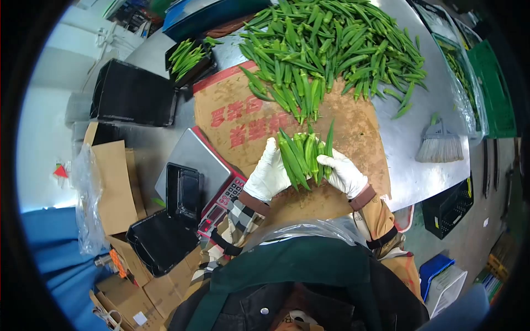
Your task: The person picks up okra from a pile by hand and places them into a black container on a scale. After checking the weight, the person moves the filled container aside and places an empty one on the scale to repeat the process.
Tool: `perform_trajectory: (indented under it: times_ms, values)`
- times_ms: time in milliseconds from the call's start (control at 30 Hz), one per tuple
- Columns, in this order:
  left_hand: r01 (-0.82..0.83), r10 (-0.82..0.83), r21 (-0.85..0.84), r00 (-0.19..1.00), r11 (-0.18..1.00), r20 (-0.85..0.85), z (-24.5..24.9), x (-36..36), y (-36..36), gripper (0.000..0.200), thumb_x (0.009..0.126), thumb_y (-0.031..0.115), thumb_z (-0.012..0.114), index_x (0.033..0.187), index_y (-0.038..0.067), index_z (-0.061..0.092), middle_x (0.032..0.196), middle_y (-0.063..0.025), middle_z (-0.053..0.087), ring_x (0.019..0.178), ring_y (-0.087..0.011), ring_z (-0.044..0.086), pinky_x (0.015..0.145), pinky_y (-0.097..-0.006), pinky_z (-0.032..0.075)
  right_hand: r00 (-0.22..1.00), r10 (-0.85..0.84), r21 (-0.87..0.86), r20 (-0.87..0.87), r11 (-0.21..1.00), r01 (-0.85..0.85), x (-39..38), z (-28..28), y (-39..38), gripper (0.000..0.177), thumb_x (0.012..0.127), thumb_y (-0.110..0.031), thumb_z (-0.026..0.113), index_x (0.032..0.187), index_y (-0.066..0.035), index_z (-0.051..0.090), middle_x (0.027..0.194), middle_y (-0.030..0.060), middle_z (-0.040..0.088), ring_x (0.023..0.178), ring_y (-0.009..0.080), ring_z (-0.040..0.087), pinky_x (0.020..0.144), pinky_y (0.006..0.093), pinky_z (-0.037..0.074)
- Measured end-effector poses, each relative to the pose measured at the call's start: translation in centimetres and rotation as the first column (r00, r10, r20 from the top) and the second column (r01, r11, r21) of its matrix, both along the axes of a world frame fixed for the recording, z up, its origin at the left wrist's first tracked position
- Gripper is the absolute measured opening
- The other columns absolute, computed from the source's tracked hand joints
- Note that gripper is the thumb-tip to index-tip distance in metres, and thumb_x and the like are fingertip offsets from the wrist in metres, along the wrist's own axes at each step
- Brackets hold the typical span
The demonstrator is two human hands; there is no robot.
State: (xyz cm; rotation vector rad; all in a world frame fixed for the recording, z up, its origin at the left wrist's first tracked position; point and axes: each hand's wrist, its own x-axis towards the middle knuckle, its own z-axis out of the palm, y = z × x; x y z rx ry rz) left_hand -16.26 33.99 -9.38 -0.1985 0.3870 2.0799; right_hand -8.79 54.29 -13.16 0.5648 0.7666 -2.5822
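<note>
Clamped in the grip of our left hand (269,175) and right hand (344,173), an okra bunch (299,156) sits over the cardboard (353,124). Past its right edge, table (402,160) stretches toward the brush (440,144); the okra pile (331,47) borders us ahead, the scale (207,146) on our left.

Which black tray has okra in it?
The far tray, by the blue bin: okra lies in it; the near tray, at the scale, shows none.
</note>
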Motion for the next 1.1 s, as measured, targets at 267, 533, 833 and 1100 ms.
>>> perform_trajectory:
  times_ms: [267,533,833,1100]
  values:
    - [-0.236,0.021,-0.523,0.923,0.819,-0.384,2.1,2.7,-7.5,0.061,0.103,0.042,0.056,0.148,0.004,0.041,0.144,-0.0117,0.051,0.129,-0.0217,0.051,0.109,-0.0400,0.042,0.988,0.140,0.076,-0.071,0.988,-0.135,-0.6,3.1,-9.9,0.059,0.099,-0.005,0.056,0.153,-0.010,0.035,0.138,0.0074,0.055,0.121,0.0186,0.057,0.100,0.0375,0.052]
    - [-0.688,-0.260,-0.705,0.658,0.175,-0.707,14.6,3.3,-21.9,0.047,0.105,0.029,0.052,0.144,0.003,0.048,0.131,-0.0124,0.061,0.118,-0.0186,0.059,0.100,-0.0325,0.047,0.770,0.481,0.514,-0.419,0.825,-0.236,-4.7,10.0,-29.1,0.086,0.094,-0.019,0.066,0.157,0.005,0.013,0.153,0.0209,0.039,0.142,0.0260,0.039,0.117,0.0362,0.033]
    - [-0.755,-0.037,-0.647,0.647,0.102,-0.761,6.8,4.5,-30.4,0.047,0.107,0.023,0.051,0.146,-0.002,0.048,0.144,-0.0140,0.056,0.133,-0.0210,0.052,0.116,-0.0332,0.035,0.785,0.596,0.985,-0.171,0.127,0.118,-13.7,1.9,-19.8,0.051,0.091,-0.021,0.070,0.134,0.004,0.058,0.113,0.0177,0.071,0.094,0.0217,0.071,0.087,0.0336,0.055]
    - [-0.722,0.333,-0.659,0.580,-0.211,-0.743,6.2,8.1,-35.5,0.047,0.106,0.037,0.049,0.141,0.006,0.055,0.137,-0.0112,0.063,0.127,-0.0213,0.058,0.107,-0.0374,0.042,0.952,0.272,0.723,0.139,-0.685,0.090,-15.7,-6.4,-6.0,0.057,0.076,-0.032,0.085,0.124,-0.008,0.066,0.118,0.0146,0.065,0.110,0.0348,0.063,0.095,0.0441,0.052]
